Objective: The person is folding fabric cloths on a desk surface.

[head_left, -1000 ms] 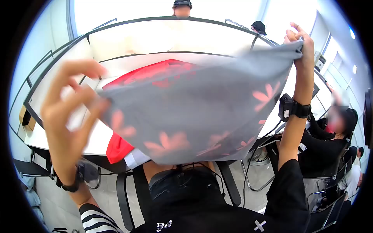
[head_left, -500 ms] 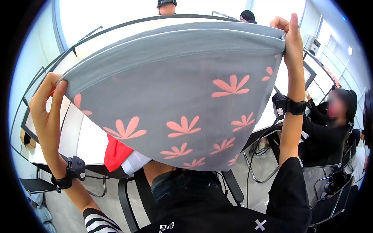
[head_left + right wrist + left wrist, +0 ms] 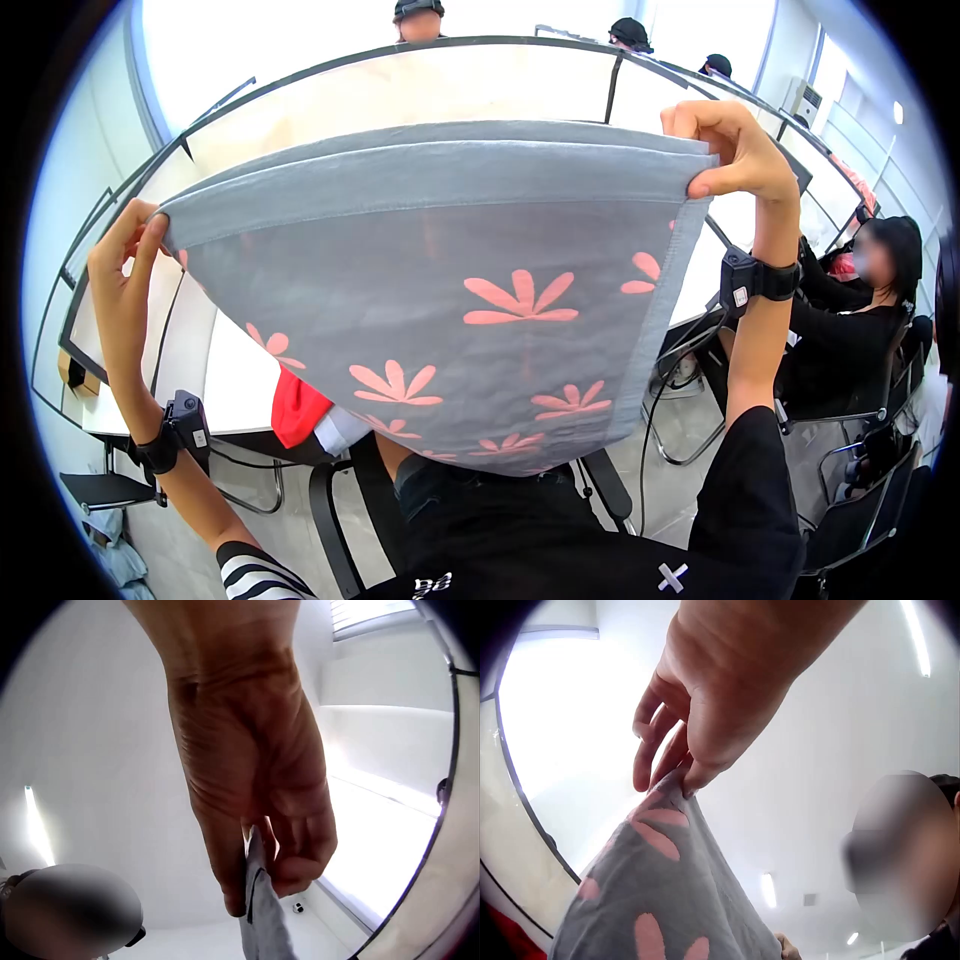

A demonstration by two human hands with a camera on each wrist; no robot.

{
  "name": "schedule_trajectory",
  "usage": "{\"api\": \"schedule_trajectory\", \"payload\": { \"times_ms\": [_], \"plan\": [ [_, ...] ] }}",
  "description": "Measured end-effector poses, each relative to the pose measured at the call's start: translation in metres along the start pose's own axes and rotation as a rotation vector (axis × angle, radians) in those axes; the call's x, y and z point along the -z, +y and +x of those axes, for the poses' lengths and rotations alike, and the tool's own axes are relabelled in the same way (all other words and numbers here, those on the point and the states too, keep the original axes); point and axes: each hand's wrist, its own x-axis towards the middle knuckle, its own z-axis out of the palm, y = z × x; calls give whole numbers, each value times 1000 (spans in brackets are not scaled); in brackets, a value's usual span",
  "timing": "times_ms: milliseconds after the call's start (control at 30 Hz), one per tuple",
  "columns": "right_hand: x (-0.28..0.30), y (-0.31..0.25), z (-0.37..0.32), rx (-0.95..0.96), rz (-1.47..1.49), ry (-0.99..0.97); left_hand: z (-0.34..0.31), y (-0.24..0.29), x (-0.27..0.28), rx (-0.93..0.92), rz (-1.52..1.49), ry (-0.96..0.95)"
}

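A grey cloth [image 3: 430, 260] printed with pink leaf-like flowers hangs stretched between both hands, its wide stitched hem along the top. My left hand [image 3: 125, 270] pinches the upper left corner between thumb and fingers. At the upper right corner my right hand [image 3: 740, 150] grips the hem, thumb in front and fingers behind. From below, the left wrist view shows the cloth [image 3: 660, 900] falling from the left fingertips in a peak. In the right wrist view a narrow edge of the cloth [image 3: 262, 915] passes between thumb and fingers. The cloth's lower end hangs over my lap.
Behind the cloth stands a white table [image 3: 235, 370] with a low partition [image 3: 400, 90] around it. Red fabric [image 3: 298, 408] and white fabric [image 3: 342, 430] hang at its front edge. A person [image 3: 850, 320] sits at the right; black chair arms [image 3: 335, 540] flank my lap.
The left hand, loose beside the cloth's edge a second ago, now pinches its corner. The cloth has gone from slack and blurred to spread taut. Lately the right hand has come lower and turned.
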Motion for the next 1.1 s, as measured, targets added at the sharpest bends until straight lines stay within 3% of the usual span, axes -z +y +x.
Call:
{"api": "schedule_trajectory", "payload": {
  "times_ms": [200,433,500,533,567,700,767,867,967,1000,1033,1100],
  "plan": [
    [8,7,-7,93,35,-82,-4,-7,-3,41,-44,-17],
    [9,8,-13,61,20,7,-15,-13,0,-40,-141,-59],
    [6,7,-14,52,31,11,-18,-17,-2,-124,-237,-94],
    [4,7,-14,46,33,27,-15,-8,2,-256,-135,-81],
    [1,6,-13,41,35,42,-16,-8,2,-256,-134,-79],
    [-4,4,-10,75,42,56,-23,-17,3,-186,-224,-209],
    [-6,2,-10,-7,42,92,-26,-20,-2,-128,-345,-74],
    [-12,-12,-8,-170,57,88,-26,-18,-5,-57,-331,-59],
    [-17,-9,-7,-130,102,71,-24,-7,-9,-5,-374,-80],
    [-9,-5,-8,-118,-123,34,-24,-10,-8,-2,-372,-78],
    [-9,-4,-6,-117,-122,31,-24,-13,-7,42,-371,-128],
    [-11,-2,-4,50,-80,-27,-25,-14,-7,87,-371,-180]
  ]
}}
